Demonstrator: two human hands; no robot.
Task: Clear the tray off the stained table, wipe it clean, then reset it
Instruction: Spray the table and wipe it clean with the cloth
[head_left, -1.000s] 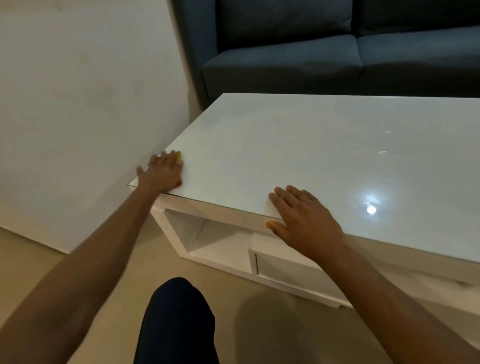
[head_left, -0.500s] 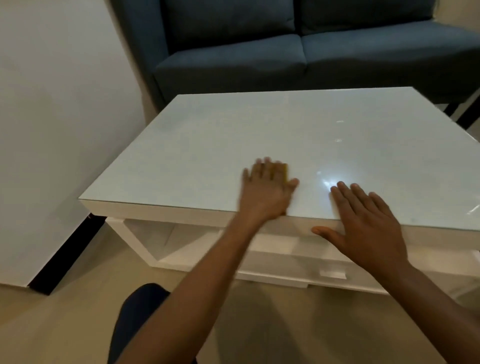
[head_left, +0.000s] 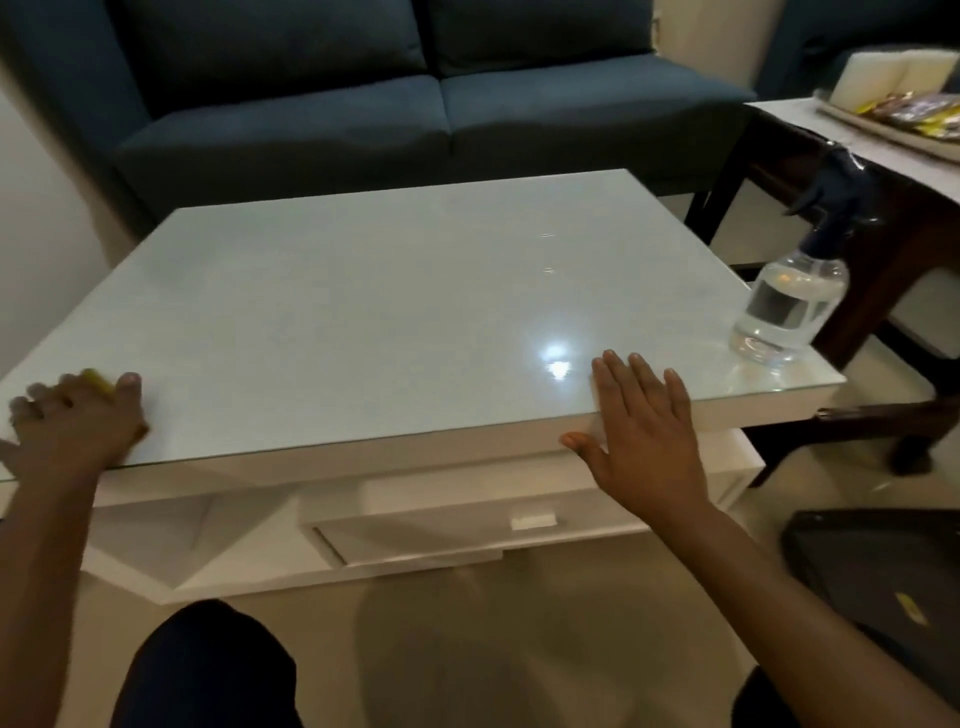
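On the table, left hand presses something yellow (blurred, perhaps cloth).

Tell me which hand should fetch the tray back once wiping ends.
Right, probably. The right hand lies flat and free at the table's near edge, on the side where the tray sits on the side table. The left hand presses the yellow cloth at the far-left corner.
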